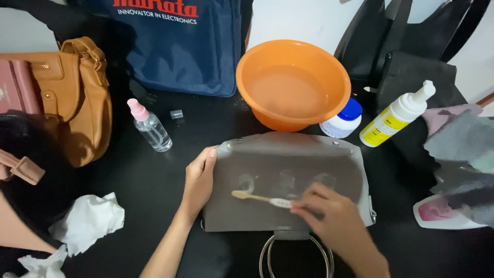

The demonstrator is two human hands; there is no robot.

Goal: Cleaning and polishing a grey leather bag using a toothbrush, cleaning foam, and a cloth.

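Flat on the black table [154,190] lies a grey handbag [288,170], just below the orange basin [293,82]. The left hand [198,180] presses open-palmed on its left edge, while the right hand [329,213] pinches a toothbrush [260,198] against the bag's front.

1. Even overhead light; the glossy black table [154,180] shows faint reflections.
2. Motion blur softens the right hand [332,216].
3. The round orange plastic basin [293,82] is bright and sharp.
4. Left edge falls dim.

Right hand [329,216] gripping a toothbrush [260,198] on a grey bag [288,159]; left hand [198,180] pinning its edge; orange basin [293,85] just behind.
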